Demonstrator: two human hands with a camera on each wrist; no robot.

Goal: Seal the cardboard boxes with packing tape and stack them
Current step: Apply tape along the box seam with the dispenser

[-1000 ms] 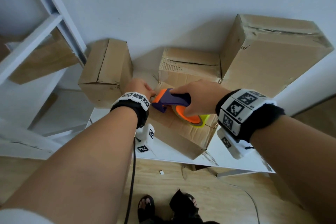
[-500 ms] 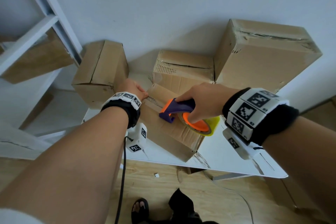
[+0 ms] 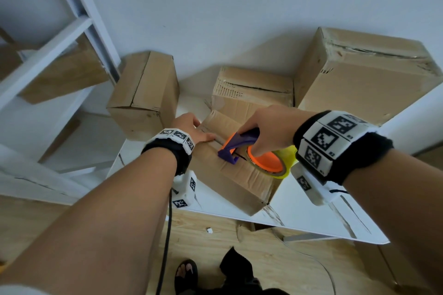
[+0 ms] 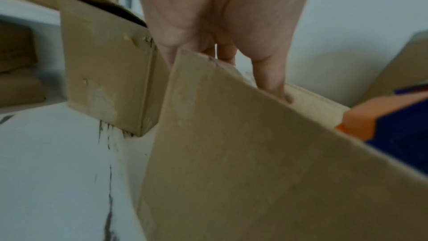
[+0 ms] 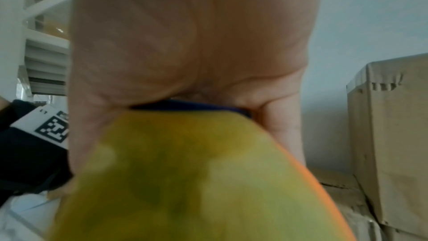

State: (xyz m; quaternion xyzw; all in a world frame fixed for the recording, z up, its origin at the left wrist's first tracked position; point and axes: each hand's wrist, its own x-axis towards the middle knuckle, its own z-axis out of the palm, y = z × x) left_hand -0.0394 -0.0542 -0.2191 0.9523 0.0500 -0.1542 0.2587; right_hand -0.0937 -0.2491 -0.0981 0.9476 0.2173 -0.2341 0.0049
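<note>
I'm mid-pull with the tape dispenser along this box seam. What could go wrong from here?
1. The box sits at the near edge of the table; pulling the tape dispenser toward you could drag it off.
2. Only the left hand steadies it, at the far end; if that slips, the flaps may spring up and the tape may wrinkle.
3. The right hand hides the cutter end, so the tape could drift off the seam unnoticed.

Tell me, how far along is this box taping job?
Early on. In hand: the right hand runs the tape dispenser along the front box, which the left hand steadies. Left: the back middle box shows an open seam, and nothing on the table is stacked.
</note>
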